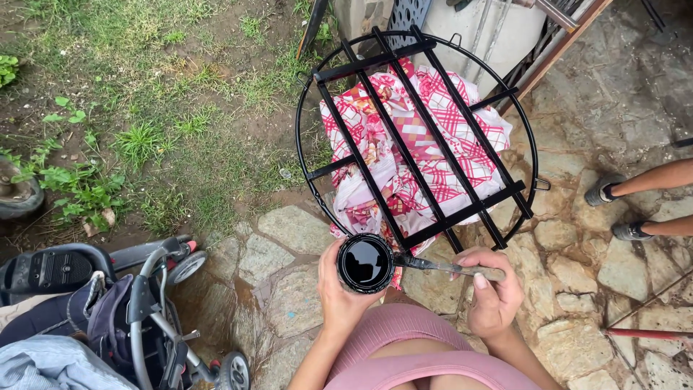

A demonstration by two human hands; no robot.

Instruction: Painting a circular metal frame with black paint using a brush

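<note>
Seen from above on a stone-paved yard (289, 238) at the edge of a grass patch (144, 108). Left hand (339, 289) wrapped around a small round can of black paint (365, 263), held upright at the centre bottom of the view, glossy liquid filling the open top. Right hand (494, 292) clenched on the pale handle of a paintbrush (447, 267), lying roughly level, tip at 9 o'clock and dipped over the can's rim, bristles dark with paint. Directly beyond both hands, at 12 o'clock, a round black metal grate (419, 130) with parallel bars inside a thin ring, lying over a crumpled red, pink and white checked cloth (433, 108); near edge of the ring just beside the can. At 8 o'clock, a grey and black stroller (144, 310) with small wheels, standing on the stones well apart from the grate. At 3 o'clock, another person's lower legs and dark shoes (613, 209) on the paving. Near 4 o'clock, a thin red rod (650, 334) lying on the stones. Pink garment (426, 354) of the wearer at 6 o'clock.
</note>
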